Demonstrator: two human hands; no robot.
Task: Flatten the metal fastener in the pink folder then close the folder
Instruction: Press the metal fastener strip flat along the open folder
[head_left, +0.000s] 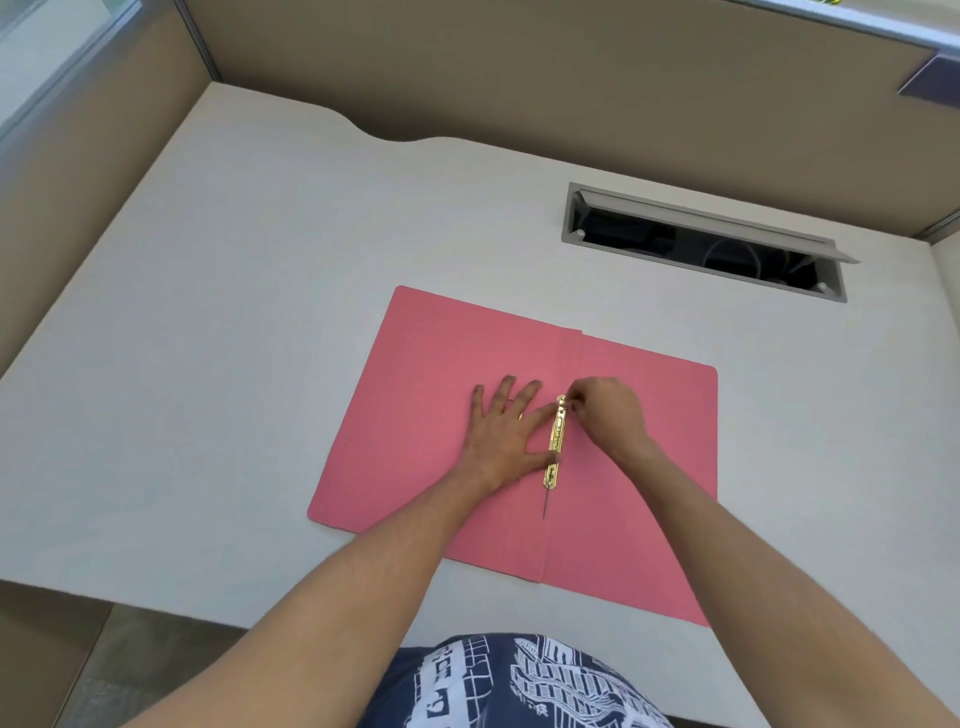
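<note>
A pink folder (426, 374) lies open and flat on the white desk. Along its centre fold runs a gold metal fastener (555, 447), with a thin prong sticking out toward me at its near end. My left hand (506, 426) rests flat on the left flap, fingers spread, thumb touching the fastener's side. My right hand (605, 410) comes in from the right, and its fingertips pinch the far end of the fastener. The part of the fastener under those fingertips is hidden.
The white desk (234, 338) has beige partition walls at the back and left. A cable slot with an open grey lid (701, 241) is set into the desk at the back right. My patterned dark clothing (514, 680) shows at the bottom edge.
</note>
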